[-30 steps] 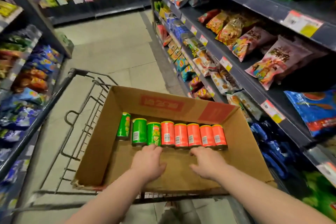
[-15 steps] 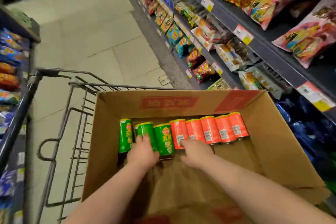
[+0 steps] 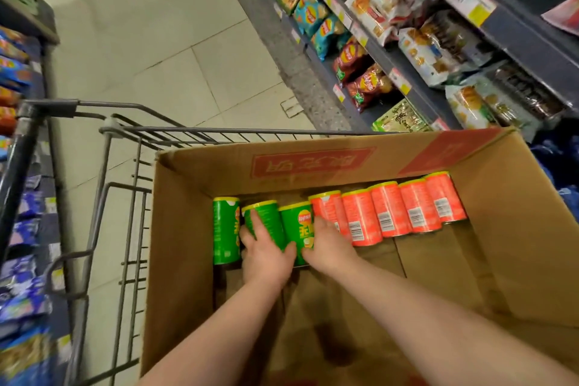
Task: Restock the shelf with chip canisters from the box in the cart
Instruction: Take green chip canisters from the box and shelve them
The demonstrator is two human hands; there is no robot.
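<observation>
An open cardboard box (image 3: 185, 229) sits in a wire cart (image 3: 125, 191). Along its far wall lies a row of chip canisters: three green ones at the left and several orange ones (image 3: 391, 210) to the right. The leftmost green canister (image 3: 225, 229) is untouched. My left hand (image 3: 266, 260) grips the middle green canister (image 3: 266, 213), fingers over its top and left side. My right hand (image 3: 329, 251) grips the third green canister (image 3: 297, 222), its fingers reaching between that canister and the first orange one.
Dark shelves (image 3: 407, 97) full of chip and snack bags run along the right, close to the box. Another snack shelf (image 3: 22, 229) lines the left beside the cart handle (image 3: 18, 147). A tiled aisle floor (image 3: 156, 56) stretches ahead.
Both hands moved forward from the box floor onto the green canisters and closed around them. My view tilted down and closer to the box.
</observation>
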